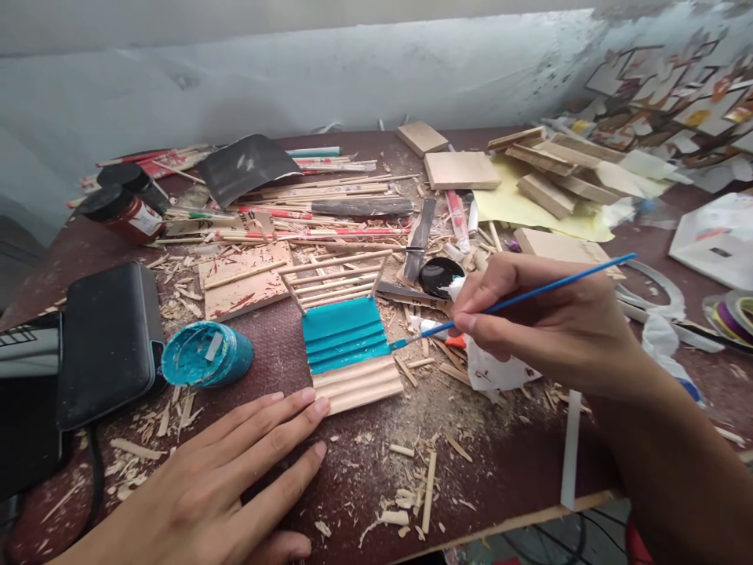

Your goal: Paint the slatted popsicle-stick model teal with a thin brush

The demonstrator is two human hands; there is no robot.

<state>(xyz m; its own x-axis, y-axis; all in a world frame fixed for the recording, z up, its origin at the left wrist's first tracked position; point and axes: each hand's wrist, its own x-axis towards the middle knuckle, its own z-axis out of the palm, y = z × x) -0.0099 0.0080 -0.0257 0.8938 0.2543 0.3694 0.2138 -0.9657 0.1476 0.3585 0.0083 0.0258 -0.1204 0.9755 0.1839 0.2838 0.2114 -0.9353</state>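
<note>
A small model bench made of thin wooden sticks [347,345] lies in the middle of the table. Its ribbed panel is blue over the far part and bare wood at the near end; a slatted stick frame rises behind. My left hand [235,471] lies flat with fingers stretched, fingertips touching the panel's near left corner. In my right hand [529,314] a blue-handled paintbrush [500,306] is pinched, its blue-coated bristles at the panel's right edge. An uncapped jar of blue paint [209,353] stands left of the panel.
A black box-shaped device [109,345] sits at the left, beside dark-lidded jars [123,212]. Sticks, wood shavings and a black lid [440,276] litter the table. Wood blocks [462,170] lie at the back, and a white tissue [500,367] rests under my right hand.
</note>
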